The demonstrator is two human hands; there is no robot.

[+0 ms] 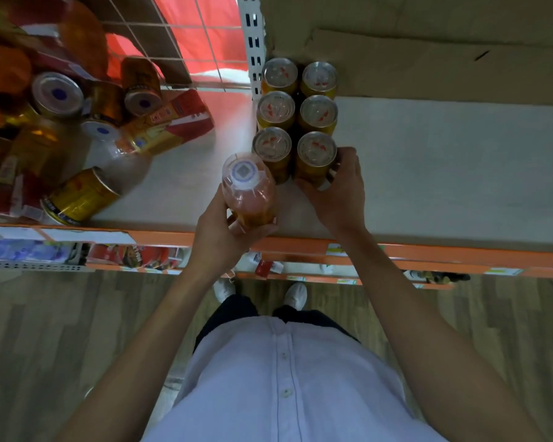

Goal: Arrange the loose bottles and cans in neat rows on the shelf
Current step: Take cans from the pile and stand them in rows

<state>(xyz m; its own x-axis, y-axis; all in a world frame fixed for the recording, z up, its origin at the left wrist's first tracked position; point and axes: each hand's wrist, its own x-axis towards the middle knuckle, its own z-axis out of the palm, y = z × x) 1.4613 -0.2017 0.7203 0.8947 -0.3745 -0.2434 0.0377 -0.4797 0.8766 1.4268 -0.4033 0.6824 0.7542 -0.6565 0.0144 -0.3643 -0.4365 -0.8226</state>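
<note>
Sprawling over the shelf's (444,173) left end lay the loose pile (77,122) of cans and bottles; six cans (276,110) stood in two rows. The left hand (217,231) gripped an upright bottle (248,189) beside them; the right hand (339,193) clasped the front-right can (316,153).

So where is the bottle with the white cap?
In the head view, the bottle sits in the left hand, just left of the upright gold cans on the shelf.

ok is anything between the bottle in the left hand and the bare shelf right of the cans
Yes. The right hand, gripping the front right can, and the block of upright cans behind it lie between the bottle in the left hand and that bare shelf.
</note>
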